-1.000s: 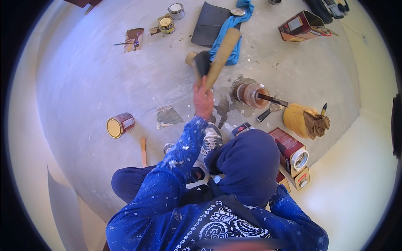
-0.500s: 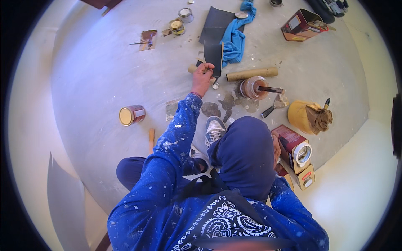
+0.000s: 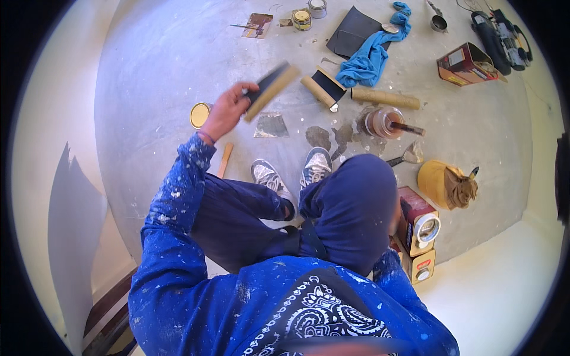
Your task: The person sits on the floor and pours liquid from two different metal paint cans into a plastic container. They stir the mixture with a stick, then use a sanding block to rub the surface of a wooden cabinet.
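My left hand [image 3: 227,111] is raised over the floor, its fingers pinching a curved piece of sandpaper [image 3: 273,92], dark on one face and tan on the other. Below and to its right lies another curled piece of sandpaper [image 3: 325,88] with a dark inner face. Only a sliver of my right hand [image 3: 394,218] shows past my right knee, beside a dark red can [image 3: 415,204]; its fingers are hidden. Close to my left wrist stands a small can with a yellow lid [image 3: 200,114], partly covered by the hand.
A jar [image 3: 383,123] with a brush across it stands beside wet stains. Around it are a brown roll [image 3: 386,98], a scraper [image 3: 411,153] and a yellow container [image 3: 435,180]. A blue cloth [image 3: 366,62] overlaps a dark sheet [image 3: 351,32]. A wooden stick [image 3: 225,160] lies near my left foot.
My left hand has lifted the sandpaper away from the other curled piece and moved it left. The view has shifted, and my left leg now shows more.
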